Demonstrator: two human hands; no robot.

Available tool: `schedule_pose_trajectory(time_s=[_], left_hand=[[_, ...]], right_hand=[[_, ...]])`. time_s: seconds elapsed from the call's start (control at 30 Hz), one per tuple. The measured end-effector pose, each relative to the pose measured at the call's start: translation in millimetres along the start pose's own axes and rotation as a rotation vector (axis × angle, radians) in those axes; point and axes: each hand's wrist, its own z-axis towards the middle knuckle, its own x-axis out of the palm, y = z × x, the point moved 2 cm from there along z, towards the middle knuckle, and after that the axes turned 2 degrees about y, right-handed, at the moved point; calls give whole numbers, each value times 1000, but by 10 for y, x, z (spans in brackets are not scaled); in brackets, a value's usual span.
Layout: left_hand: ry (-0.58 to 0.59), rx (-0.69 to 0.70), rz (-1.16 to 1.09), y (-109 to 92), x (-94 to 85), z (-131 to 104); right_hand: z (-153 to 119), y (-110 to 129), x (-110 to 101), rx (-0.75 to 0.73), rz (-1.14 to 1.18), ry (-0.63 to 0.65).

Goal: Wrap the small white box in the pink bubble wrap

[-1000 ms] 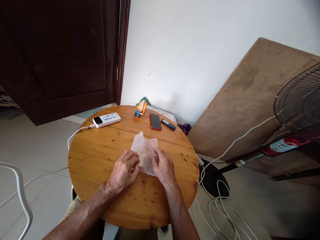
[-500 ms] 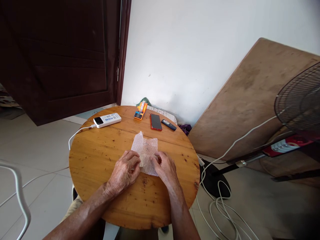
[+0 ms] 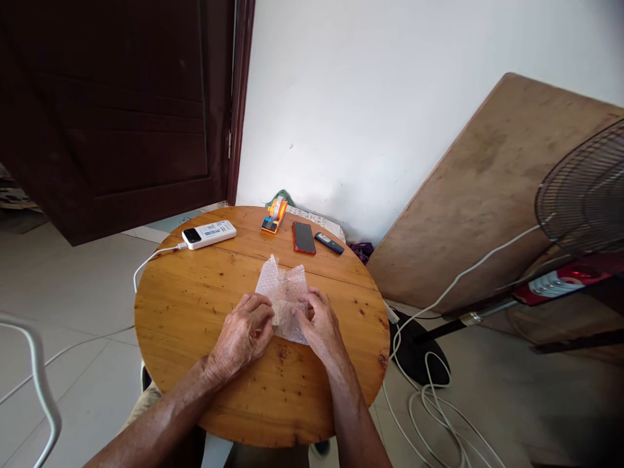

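Note:
A piece of clear bubble wrap (image 3: pixel 287 292) lies on the round wooden table (image 3: pixel 185 305), its far corners raised. My left hand (image 3: pixel 246 328) grips its left edge with curled fingers. At its right edge, my right hand (image 3: pixel 319 322) has thumb and fingers closed on the wrap. Something pale shows through the wrap between my hands; what it is cannot be made out.
Along the table's far side are a white power bank (image 3: pixel 209 234) with a cable, an orange tape dispenser (image 3: pixel 275 216), a red-edged phone (image 3: pixel 304 238) and a dark blue device (image 3: pixel 329 243). A fan (image 3: pixel 585 188) stands at right.
My right hand has shifted slightly, and the right part of the bubble wrap has folded and lifted a little. My left hand has stayed in place.

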Motion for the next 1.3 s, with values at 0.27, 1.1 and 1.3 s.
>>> schedule_pose_trajectory(time_s=[0.27, 1.1, 1.3], left_hand=[[-1, 10, 17, -4, -1, 3], [12, -1, 29, 0, 11, 3], [-4, 7, 43, -4, 12, 0]], right_hand=[[-4, 55, -7, 12, 8, 121], [3, 114, 104, 50, -159, 129], [1, 117, 109, 54, -172, 146]])
